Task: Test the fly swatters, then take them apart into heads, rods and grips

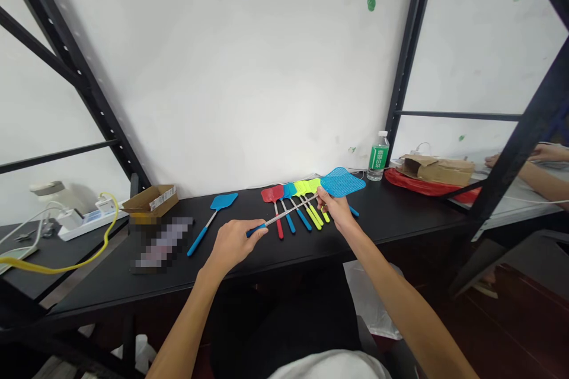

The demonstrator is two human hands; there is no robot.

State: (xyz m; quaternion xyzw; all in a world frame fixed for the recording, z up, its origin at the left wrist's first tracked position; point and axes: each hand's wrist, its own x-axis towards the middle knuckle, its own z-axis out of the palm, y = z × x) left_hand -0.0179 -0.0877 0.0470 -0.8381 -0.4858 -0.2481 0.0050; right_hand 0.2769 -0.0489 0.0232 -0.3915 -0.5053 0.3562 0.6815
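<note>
A blue fly swatter [342, 182] with a metal shaft is held up slantwise between my two hands, above the black table. My left hand [233, 246] is closed round its blue handle. At the other end, my right hand [332, 204] grips the shaft just below the mesh head. Behind the shaft lies a row of several fly swatters: a red fly swatter [272, 193], blue ones and yellow-green ones [316, 218], partly covered by my right hand. Apart from the row, to the left, lies another blue fly swatter [223, 201].
An open cardboard box [153, 201] stands at the left beside a blurred patch. A water bottle [379, 157] is at the back right. Black metal posts frame the table [249, 269]. Another person's arm [540, 174] shows at far right, near a torn carton [438, 170].
</note>
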